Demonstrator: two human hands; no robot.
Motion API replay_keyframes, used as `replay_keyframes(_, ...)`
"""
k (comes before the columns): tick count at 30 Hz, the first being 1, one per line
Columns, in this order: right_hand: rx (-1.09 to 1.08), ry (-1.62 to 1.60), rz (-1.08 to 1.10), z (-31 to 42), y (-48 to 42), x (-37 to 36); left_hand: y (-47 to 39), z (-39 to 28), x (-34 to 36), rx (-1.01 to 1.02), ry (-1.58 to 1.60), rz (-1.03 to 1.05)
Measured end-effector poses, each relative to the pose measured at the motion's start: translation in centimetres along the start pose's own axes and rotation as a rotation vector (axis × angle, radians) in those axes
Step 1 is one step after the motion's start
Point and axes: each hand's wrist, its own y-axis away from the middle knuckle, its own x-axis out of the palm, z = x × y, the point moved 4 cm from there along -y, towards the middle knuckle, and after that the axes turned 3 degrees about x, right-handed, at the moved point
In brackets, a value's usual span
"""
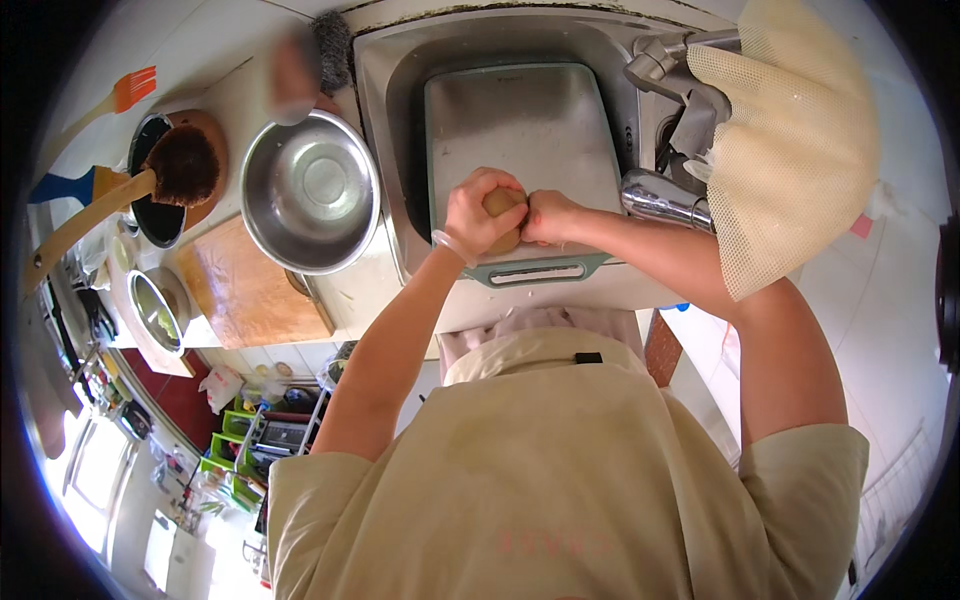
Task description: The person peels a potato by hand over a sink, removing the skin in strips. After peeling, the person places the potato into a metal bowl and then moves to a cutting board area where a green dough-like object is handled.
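My left hand [484, 210], with a pale bangle at the wrist, is closed around a brownish oval item [504, 201], perhaps a potato, above the near part of a steel cutting board [517, 127]. Against the item's right side sits my right hand [547, 217], its fingers curled; whether it grips the item or a small tool is hidden. The board has a green rim and handle and lies across the steel sink [405, 52], its handle at the near edge.
Left of the sink are a steel bowl [311, 247], a wooden board [247, 289], and a long-handled brush [82, 217] over a dark pot [146, 217]. A faucet [667, 199] and hanging beige mesh cloth [795, 150] are at right. Dark steel wool [330, 45] lies behind the bowl.
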Motion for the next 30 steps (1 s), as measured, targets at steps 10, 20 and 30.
replay_keyframes(10, 0.008, 0.148, -0.176, -0.8, -1.7, -0.6, -0.6, 1.8, 0.9, -0.138, 0.121, -0.178)
replay_keyframes(20, 0.027, 0.12, -0.192, -1.6, -2.1, -0.6, -0.3, 4.0, 1.7, -0.168, 0.379, -0.213)
replay_keyframes(30, 0.047, 0.053, -0.276, -0.8, -0.8, -0.8, 0.2, 5.3, 1.9, -0.286, 0.585, -0.292)
